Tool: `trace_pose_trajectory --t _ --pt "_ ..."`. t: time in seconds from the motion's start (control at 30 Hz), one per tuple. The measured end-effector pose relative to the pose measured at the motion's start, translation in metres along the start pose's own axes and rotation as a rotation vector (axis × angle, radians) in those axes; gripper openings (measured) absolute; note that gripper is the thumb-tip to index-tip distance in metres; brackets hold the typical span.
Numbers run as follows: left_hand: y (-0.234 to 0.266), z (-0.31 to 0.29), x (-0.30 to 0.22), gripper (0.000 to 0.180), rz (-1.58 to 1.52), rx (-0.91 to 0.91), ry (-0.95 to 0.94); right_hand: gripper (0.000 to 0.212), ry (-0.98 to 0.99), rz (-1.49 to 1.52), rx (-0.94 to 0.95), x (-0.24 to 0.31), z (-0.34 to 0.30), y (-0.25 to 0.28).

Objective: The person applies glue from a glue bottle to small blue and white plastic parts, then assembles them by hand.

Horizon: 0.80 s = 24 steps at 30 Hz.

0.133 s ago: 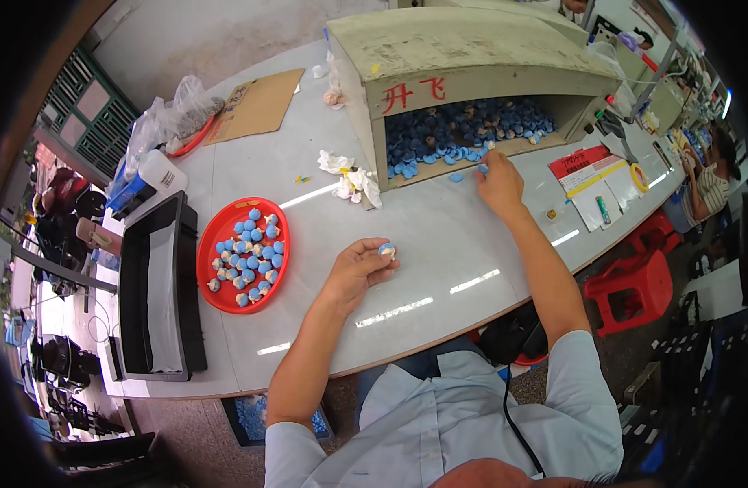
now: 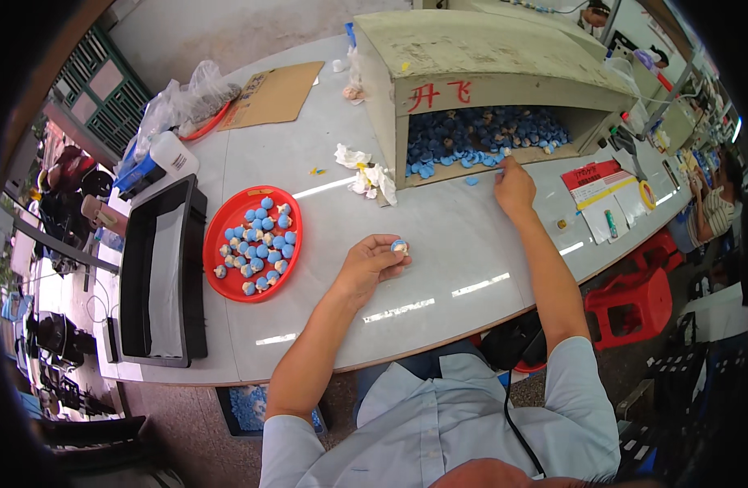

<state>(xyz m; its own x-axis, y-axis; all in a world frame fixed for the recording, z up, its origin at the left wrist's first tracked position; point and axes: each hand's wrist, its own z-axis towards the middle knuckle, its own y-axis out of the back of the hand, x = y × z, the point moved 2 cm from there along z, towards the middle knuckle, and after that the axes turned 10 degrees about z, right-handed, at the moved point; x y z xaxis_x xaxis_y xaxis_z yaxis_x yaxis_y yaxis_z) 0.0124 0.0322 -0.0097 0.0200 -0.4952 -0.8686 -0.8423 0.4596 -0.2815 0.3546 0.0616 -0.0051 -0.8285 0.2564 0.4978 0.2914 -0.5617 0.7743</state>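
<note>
My left hand is closed in a pinch over the table. Between its thumb and fingers is a small blue-and-cream doll-head-like piece. My right hand reaches to the front edge of the beige box's opening, its fingers drawn together at the rim of a heap of small blue cap-like pieces. What those fingertips hold, if anything, is hidden. A loose blue piece lies on the table just left of them. To the left, a red round tray holds several blue-and-cream pieces.
The beige box stands at the back of the grey table. A black bin is at the left, near cardboard. Crumpled white tissue lies beside the box. Papers and a red stool are at right.
The whole view has shifted, so the table and box appear farther right. Both hands stay nearly in place over the table; the left still holds its blue-and-cream piece.
</note>
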Motion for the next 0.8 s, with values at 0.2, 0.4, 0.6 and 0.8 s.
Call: trace_pose_trajectory --t 0.2,0.4,0.6,0.8 --pt "0.001 0.000 0.002 0.033 -0.050 -0.101 -0.055 0.030 -0.231 1.270 0.775 0.085 -0.048 0.006" --pt "0.001 0.006 0.002 0.035 -0.166 -0.115 -0.143 0.030 -0.250 1.329 1.011 0.137 -0.093 -0.003" --pt "0.005 0.007 0.009 0.031 -0.133 -0.112 -0.186 0.030 -0.249 1.298 0.994 0.143 -0.108 -0.014" --pt "0.004 0.008 0.006 0.023 -0.328 0.006 -0.105 0.031 -0.251 1.292 0.988 0.126 -0.097 -0.015"
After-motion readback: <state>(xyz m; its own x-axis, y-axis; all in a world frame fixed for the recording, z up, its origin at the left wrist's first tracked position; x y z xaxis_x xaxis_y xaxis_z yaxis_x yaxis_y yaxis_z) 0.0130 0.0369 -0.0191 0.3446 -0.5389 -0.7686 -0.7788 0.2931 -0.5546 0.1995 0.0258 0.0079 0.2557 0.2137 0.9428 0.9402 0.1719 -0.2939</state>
